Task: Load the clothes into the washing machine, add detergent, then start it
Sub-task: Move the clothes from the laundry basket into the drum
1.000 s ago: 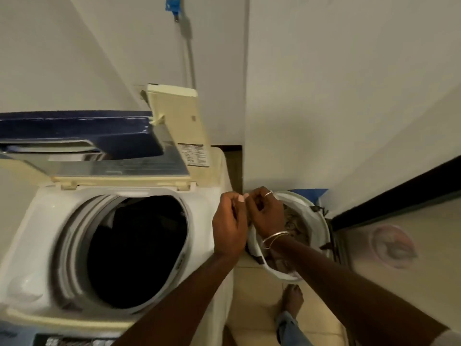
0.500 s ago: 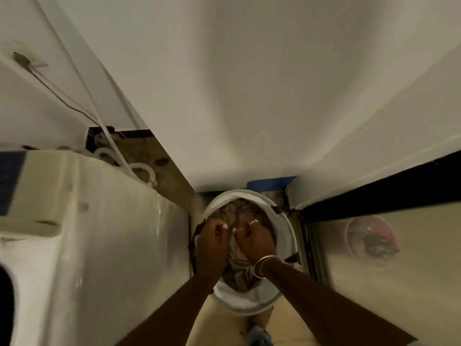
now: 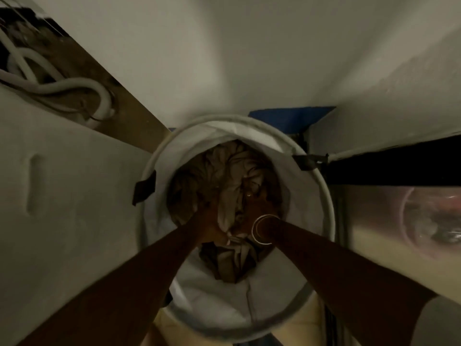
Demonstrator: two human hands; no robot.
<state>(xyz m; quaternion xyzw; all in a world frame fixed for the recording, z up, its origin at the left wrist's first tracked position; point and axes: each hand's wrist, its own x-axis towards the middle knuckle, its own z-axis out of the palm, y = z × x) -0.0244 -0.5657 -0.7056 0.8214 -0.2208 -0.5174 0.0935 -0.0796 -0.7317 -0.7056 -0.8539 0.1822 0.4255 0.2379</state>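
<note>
- Clothes: one crumpled heap of brown and pale fabric lies in the bottom of the hamper; the dim, blurred light does not let the separate garments be counted
- One round white hamper stands on the floor, just beside the pale side panel of the one washing machine
- Two dark strap handles sit on the hamper's rim: left handle and right handle
- Two bare arms reach down into the hamper; the left hand and the right hand are both sunk in the heap, close together, with one pale strip of cloth between them
- Fabric hides most of the fingers of both hands, so I cannot tell whether either hand grips the cloth or only touches it
- One thin bangle circles the right wrist
- Pale hoses coil behind the machine at upper left; their number is unclear
- One blue object lies behind the hamper, against the wall
</note>
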